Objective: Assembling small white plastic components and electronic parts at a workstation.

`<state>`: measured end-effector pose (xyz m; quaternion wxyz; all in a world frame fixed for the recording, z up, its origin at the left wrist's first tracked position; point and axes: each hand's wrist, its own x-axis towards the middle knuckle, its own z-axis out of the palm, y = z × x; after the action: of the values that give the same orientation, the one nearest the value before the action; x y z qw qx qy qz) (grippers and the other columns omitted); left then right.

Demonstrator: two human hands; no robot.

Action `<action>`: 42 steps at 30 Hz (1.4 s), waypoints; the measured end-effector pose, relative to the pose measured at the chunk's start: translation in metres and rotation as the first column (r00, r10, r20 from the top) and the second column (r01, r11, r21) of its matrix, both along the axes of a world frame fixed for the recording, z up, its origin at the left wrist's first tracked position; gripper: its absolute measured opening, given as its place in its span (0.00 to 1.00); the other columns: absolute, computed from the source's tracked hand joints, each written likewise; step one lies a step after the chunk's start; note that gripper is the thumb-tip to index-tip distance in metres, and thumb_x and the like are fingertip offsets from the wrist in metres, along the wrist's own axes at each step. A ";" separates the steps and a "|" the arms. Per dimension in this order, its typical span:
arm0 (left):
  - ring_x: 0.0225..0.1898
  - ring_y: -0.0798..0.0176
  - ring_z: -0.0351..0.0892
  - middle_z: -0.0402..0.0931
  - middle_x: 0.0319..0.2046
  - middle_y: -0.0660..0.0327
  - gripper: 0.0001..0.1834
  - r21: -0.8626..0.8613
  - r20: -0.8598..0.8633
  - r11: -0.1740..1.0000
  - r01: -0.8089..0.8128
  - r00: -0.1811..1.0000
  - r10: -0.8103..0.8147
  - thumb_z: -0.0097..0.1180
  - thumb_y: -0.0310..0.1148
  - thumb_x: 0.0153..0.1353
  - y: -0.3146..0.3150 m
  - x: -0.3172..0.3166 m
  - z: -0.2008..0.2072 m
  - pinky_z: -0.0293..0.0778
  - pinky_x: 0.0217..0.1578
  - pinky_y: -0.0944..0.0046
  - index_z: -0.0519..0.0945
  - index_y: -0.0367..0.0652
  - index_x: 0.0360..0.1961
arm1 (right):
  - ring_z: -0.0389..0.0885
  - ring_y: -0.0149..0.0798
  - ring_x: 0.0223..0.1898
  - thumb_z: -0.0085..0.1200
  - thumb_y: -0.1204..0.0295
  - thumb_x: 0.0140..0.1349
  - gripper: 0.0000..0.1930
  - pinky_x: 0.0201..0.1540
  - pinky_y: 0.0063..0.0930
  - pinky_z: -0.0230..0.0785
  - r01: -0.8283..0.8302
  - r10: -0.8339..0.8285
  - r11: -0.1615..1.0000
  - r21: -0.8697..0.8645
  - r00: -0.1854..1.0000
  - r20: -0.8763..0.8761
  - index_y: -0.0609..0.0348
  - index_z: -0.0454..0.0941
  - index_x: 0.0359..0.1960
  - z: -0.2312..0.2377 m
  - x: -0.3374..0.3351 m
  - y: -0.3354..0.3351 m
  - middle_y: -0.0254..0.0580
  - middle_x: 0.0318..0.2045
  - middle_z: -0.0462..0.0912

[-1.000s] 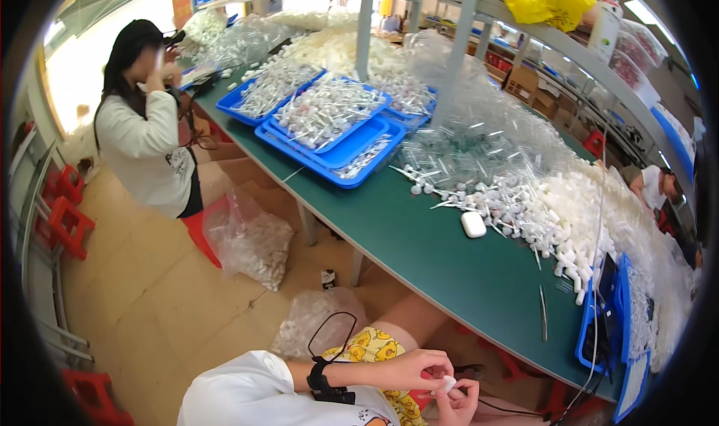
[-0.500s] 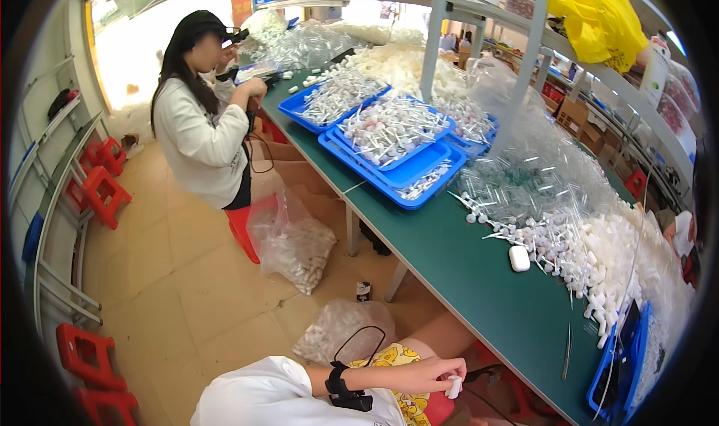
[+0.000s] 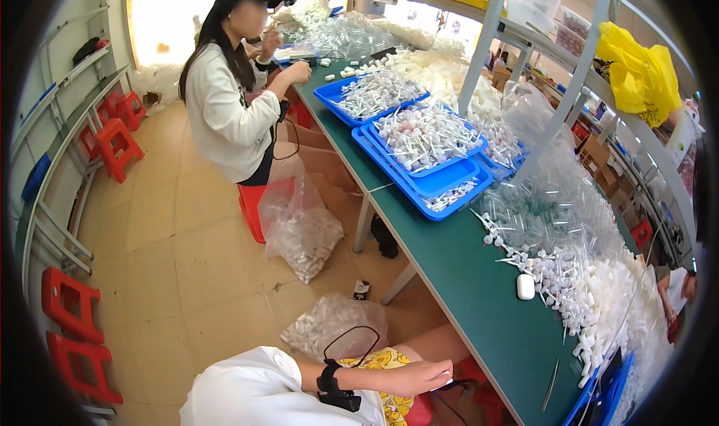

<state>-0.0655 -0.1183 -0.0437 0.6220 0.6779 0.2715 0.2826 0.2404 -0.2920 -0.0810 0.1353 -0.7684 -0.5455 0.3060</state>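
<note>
My left hand [image 3: 421,379] is low in the picture, above my lap and beside the table edge, with a black band [image 3: 335,390] on its wrist. Its fingers are closed on a small white cylindrical piece, of which only a thin sliver shows at the fingertips. My right hand is out of view. Below the hand lies yellow patterned cloth [image 3: 395,406] on my lap. A clear bag of white cylindrical pieces [image 3: 318,325] sits on the floor beside my arm. Nearest on the green table [image 3: 479,329] are metal tweezers [image 3: 550,385] and a rounded white case [image 3: 526,287].
Blue trays [image 3: 431,209] of small white sticks stand mid-table. Heaped white parts [image 3: 599,299] and clear tubes [image 3: 547,209] cover its right side, under a metal shelf post [image 3: 550,104]. A co-worker [image 3: 228,104] sits at the far left. Red stools [image 3: 71,302] line the left wall.
The view has shifted, so the table and co-worker sit further right. My left hand has turned, and the white piece in its fingers is now mostly hidden.
</note>
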 end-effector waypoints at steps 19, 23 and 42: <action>0.26 0.74 0.68 0.68 0.27 0.67 0.11 -0.147 0.075 0.987 -0.058 0.995 0.070 0.37 0.39 0.68 0.020 0.001 0.004 0.65 0.29 0.72 0.67 0.42 0.41 | 0.70 0.46 0.50 0.47 0.63 0.61 0.22 0.54 0.36 0.61 0.031 -0.026 0.996 0.081 0.997 -0.069 0.68 0.68 0.50 0.002 0.041 0.002 0.56 0.47 0.73; 0.29 0.75 0.71 0.72 0.33 0.66 0.12 -0.154 0.095 0.980 -0.126 0.985 0.142 0.39 0.39 0.68 0.028 -0.010 0.008 0.69 0.31 0.72 0.68 0.42 0.42 | 0.70 0.45 0.51 0.46 0.62 0.60 0.22 0.54 0.36 0.61 0.082 -0.043 0.979 0.185 0.977 -0.209 0.67 0.67 0.50 0.006 0.047 0.021 0.55 0.47 0.73; 0.18 0.75 0.70 0.75 0.37 0.58 0.10 -0.290 0.232 0.877 -0.383 0.861 0.453 0.41 0.32 0.66 0.069 -0.033 0.018 0.69 0.20 0.77 0.68 0.40 0.44 | 0.69 0.41 0.52 0.44 0.57 0.58 0.25 0.55 0.34 0.59 0.692 -0.207 0.602 0.398 0.616 -0.760 0.63 0.66 0.51 0.051 0.043 0.003 0.48 0.49 0.71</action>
<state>-0.0985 -0.0489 -0.0262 0.6539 0.4745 0.3491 0.4748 0.2829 -0.2892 -0.0295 0.6541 -0.6306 -0.3037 0.2869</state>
